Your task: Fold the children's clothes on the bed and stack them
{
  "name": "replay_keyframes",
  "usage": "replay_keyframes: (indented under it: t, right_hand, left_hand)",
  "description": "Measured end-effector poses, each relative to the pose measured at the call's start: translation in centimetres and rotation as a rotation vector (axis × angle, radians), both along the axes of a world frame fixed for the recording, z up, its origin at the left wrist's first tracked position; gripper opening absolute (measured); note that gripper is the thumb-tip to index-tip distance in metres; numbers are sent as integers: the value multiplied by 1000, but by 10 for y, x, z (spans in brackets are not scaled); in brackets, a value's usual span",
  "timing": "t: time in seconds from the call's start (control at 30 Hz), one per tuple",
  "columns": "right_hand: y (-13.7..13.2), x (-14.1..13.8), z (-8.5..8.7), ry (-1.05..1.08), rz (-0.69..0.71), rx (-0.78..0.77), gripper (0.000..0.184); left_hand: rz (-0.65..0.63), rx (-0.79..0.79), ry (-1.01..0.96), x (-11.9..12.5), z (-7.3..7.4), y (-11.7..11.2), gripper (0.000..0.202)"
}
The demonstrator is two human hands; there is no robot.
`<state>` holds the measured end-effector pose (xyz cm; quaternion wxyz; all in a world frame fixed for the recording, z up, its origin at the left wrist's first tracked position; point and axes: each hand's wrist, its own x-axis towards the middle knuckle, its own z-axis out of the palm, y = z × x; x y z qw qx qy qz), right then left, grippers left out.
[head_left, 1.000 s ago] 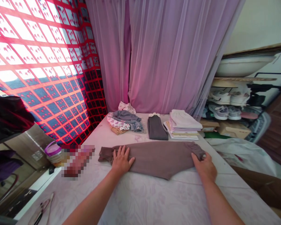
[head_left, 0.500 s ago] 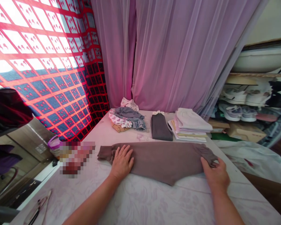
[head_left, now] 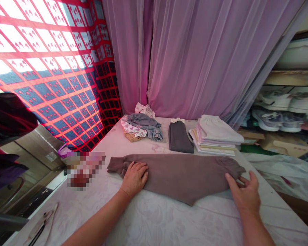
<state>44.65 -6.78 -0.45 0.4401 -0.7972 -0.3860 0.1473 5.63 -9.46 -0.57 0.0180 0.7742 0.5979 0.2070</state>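
Two bare hands on folded brown sweatpants [head_left: 184, 177] lying across a pale floral bedsheet [head_left: 154, 222].

The left hand [head_left: 135, 179] rests flat on the sweatpants, fingers together, gripping nothing. The right hand [head_left: 243, 194], which pinched the far end a moment ago, has let go and sits at the lower edge, its fingers [head_left: 253, 177] spread open. Both forearms [head_left: 97, 217] run out of view at the bottom. A pixelated patch [head_left: 84, 169] beside the left hand can't be made out.

Soft matt cloth of the sweatpants [head_left: 182, 177] — sheer, faintly glossy curtain [head_left: 195, 61]
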Motion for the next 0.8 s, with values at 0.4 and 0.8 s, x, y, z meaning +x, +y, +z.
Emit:
replay_keyframes:
  t: [0.4, 0.8]
  right_hand:
    - [3, -3, -1, -123, 4, -74, 104]
    - [2, 4, -4, -67, 14, -63, 106]
  left_hand:
    - [-1, 11, -65, 0, 0, 1, 25]
    - [5, -10, -80, -1, 0, 0, 25]
